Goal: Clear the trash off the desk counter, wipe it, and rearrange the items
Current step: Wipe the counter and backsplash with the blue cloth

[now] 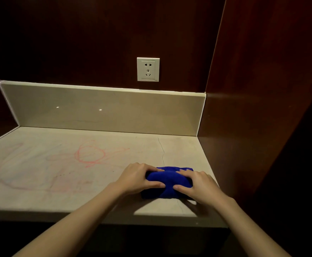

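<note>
**Cloth bunched under both hands at the counter's right end**

Cloth (167, 179), deep blue and folded into a thick wad, lies on the pale stone counter (59, 197) with a hand on each end. The left hand (139, 178) curls round its left side, fingers over the far edge and thumb tucked along the near one. The right hand (195, 184) grips the opposite end in the same way, fingertips and thumb pressing into the fabric. The two hands sit close, with only a short stretch of blue showing between them.

Out beyond the left hand, a red scribble (90, 153) loops across the stone, and fainter pink and bluish marks spread farther to that side. A thin crack (161, 148) runs away from the cloth toward the upright backsplash (103, 110). Past that, a white wall socket (148, 69) is set in the dark wood panelling. Just off the right hand the counter ends against a dark side panel (262, 108).

No trash shows on the surface, so the wiping step seems to be the one in hand, and the marks suggest it is far from finished. The next move probably calls for firm downward pressure and a sweep toward the left hand's side, across the red loops, with the wad kept folded so it does not unroll.
</note>
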Available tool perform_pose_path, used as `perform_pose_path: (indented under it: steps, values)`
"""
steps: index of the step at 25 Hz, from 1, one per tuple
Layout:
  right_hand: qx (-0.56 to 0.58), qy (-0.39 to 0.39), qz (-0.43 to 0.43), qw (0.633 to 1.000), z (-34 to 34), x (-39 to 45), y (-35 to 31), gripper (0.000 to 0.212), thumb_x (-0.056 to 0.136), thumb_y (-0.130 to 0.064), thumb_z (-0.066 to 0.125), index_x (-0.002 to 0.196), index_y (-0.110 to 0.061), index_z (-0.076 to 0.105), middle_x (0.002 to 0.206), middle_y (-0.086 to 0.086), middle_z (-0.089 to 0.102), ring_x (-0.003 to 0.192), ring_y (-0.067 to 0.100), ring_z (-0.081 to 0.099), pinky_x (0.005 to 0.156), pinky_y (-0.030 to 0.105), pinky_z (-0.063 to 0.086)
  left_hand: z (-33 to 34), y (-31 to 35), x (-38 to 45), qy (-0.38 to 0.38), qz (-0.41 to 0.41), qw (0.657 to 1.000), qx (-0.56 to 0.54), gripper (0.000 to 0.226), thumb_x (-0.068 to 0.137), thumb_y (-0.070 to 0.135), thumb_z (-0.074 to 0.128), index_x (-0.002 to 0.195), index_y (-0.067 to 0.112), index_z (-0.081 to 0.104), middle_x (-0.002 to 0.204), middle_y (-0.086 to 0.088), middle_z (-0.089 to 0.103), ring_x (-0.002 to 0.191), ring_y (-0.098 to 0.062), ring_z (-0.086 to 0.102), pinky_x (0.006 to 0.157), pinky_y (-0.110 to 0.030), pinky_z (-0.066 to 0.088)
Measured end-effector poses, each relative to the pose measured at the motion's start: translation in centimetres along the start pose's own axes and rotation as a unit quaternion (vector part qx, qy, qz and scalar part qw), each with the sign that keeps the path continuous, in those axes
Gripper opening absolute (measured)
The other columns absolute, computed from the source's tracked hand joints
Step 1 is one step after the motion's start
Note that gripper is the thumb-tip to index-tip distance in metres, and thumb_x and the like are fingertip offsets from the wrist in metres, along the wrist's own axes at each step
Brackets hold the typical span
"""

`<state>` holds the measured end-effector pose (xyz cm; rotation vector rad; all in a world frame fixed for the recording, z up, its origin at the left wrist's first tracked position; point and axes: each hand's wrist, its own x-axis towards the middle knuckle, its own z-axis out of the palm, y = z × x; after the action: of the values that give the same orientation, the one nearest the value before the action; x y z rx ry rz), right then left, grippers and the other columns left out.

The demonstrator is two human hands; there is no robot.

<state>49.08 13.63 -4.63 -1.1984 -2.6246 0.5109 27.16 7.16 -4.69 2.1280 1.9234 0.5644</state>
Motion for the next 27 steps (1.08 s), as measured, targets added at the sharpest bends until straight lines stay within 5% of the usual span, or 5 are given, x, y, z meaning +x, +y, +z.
perform_pose_path:
  steps: [6, 11, 15, 21, 27]
  values:
    - [-0.004, 0.008, -0.017, 1.0, 0.6, -2.5, -0.2, 0.058, 0.084, -0.06, 0.055, 0.137, -0.037, 0.045, 0.138, -0.016, 0.052, 0.12, 0.008, 0.05, 0.101, 0.03, 0.043, -0.1, 1.1, -2.5, -0.002, 0.007, 1.0, 0.001, 0.059, 0.076, 0.068, 0.061, 0.126, 0.037, 0.06, 0.112, 0.011, 0.071, 0.094, -0.005, 0.065, 0.081, -0.02, 0.048]
    - [0.023, 0.042, -0.081, 0.996, 2.2, -5.0, 0.0, 0.076, 0.074, -0.077, 0.04, 0.138, -0.037, 0.043, 0.144, -0.02, 0.042, 0.136, -0.004, 0.023, 0.116, 0.024, 0.011, 0.3, 1.0, -4.3, 0.0, 0.033, 0.999, 0.005, 0.063, 0.072, 0.073, 0.061, 0.127, 0.042, 0.058, 0.116, 0.015, 0.069, 0.101, -0.003, 0.064, 0.085, -0.018, 0.045]
    - [0.03, 0.048, -0.084, 0.995, 2.5, -3.8, 0.8, 0.089, 0.066, -0.089, 0.027, 0.136, -0.037, 0.047, 0.14, -0.018, 0.048, 0.131, -0.001, 0.038, 0.107, 0.015, 0.025, 0.3, -0.2, -3.4, -0.012, 0.044, 0.999, -0.022, 0.075, 0.063, 0.084, 0.05, 0.127, 0.045, 0.058, 0.117, 0.018, 0.068, 0.101, -0.001, 0.063, 0.088, -0.022, 0.048]
    - [0.064, 0.055, -0.053, 0.995, 2.2, 1.2, 0.0, 0.05, 0.082, -0.056, 0.06, 0.129, -0.038, 0.054, 0.131, -0.017, 0.057, 0.12, 0.004, 0.05, 0.102, 0.029, 0.043, -0.8, -3.3, 0.4, -0.015, 0.041, 0.999, -0.021, 0.076, 0.064, 0.083, 0.048, 0.127, 0.041, 0.059, 0.109, 0.013, 0.072, 0.094, -0.003, 0.066, 0.085, -0.025, 0.052]
    - [0.065, 0.065, -0.024, 0.995, 1.8, 7.1, 0.0, 0.043, 0.082, -0.049, 0.064, 0.122, -0.035, 0.06, 0.121, -0.016, 0.064, 0.107, 0.008, 0.058, 0.092, 0.03, 0.048, -1.7, -6.9, 5.4, -0.008, 0.025, 1.0, -0.005, 0.059, 0.073, 0.071, 0.06, 0.124, 0.041, 0.061, 0.108, 0.01, 0.072, 0.095, -0.013, 0.066, 0.083, -0.03, 0.051]
